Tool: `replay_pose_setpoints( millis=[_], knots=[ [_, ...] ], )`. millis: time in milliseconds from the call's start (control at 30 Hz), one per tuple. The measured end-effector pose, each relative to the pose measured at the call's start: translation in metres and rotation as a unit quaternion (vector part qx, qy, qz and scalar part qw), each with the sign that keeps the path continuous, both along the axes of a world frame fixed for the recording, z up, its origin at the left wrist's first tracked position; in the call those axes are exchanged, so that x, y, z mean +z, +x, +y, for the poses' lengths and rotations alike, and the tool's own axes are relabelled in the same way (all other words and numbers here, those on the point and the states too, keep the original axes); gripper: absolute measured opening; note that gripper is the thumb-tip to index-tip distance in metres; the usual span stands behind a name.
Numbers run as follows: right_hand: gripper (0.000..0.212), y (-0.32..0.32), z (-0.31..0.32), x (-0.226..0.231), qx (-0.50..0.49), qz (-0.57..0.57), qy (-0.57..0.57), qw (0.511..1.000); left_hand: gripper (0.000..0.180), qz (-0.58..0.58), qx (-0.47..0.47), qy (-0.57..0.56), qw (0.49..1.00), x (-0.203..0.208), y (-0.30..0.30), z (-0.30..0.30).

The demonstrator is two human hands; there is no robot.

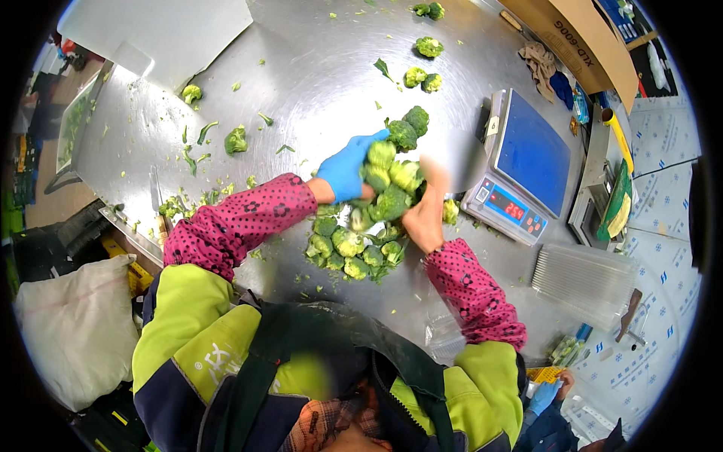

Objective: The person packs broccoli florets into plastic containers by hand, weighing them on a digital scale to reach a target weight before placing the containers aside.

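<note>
- Head view: steel table [305,68], blue-topped scale [520,167] standing on it, red digits lit; scale used as landmark below.
- Left hand [343,170], blue glove: was left of the scale, fingers cupped round the far-left side of a bunch of broccoli florets [392,181]; held them.
- Right hand [426,220], looked bare: sat between that bunch and the scale, against the bunch's right side. Fingers motion-blurred; could not tell whether they gripped or only steadied.
- Bunch itself was left of the scale, florets packed together, between both hands.
- Floret pile [348,245] lay left of the scale and nearer the person, just below the bunch.
- Single floret [450,212] rested just beside the scale's near-left corner.
- Loose florets [428,47] lay beyond the scale, to its left; another floret [236,141] was well apart, far left of it.
- Knife [155,188] lay farthest left of the scale, near green scraps [181,205].
- Clear plastic trays [584,280] were stacked on the scale's near-right side.
- Brown cloth [539,66] and cardboard box [576,45] were beyond the scale.
- Co-worker's gloved hand [545,395] showed well apart from the scale, on its near side.
</note>
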State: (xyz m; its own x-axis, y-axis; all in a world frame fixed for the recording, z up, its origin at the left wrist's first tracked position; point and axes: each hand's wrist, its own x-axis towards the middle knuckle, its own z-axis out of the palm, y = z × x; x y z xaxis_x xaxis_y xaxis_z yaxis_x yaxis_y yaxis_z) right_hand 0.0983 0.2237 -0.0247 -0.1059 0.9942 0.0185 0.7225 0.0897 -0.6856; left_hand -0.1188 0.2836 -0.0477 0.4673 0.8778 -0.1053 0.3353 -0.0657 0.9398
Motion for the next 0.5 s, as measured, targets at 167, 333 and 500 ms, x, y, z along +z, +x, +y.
replay_pose_setpoints(
  millis=[167, 333, 500],
  knots=[
    [0.096, -0.002, -0.002, -0.015, 0.004, 0.114, 0.012, 0.993, 0.095, -0.082, 0.030, -0.055, 0.995, 0.001, 0.013, -0.005],
    [0.088, 0.030, -0.035, 0.033, 0.030, 0.104, 0.095, 0.990, 0.094, -0.130, 0.020, -0.099, 0.986, 0.049, 0.042, -0.044],
    [0.090, 0.092, -0.104, 0.094, 0.039, 0.055, 0.076, 0.995, 0.093, -0.202, -0.011, -0.121, 0.972, 0.088, 0.102, -0.111]
  ],
)
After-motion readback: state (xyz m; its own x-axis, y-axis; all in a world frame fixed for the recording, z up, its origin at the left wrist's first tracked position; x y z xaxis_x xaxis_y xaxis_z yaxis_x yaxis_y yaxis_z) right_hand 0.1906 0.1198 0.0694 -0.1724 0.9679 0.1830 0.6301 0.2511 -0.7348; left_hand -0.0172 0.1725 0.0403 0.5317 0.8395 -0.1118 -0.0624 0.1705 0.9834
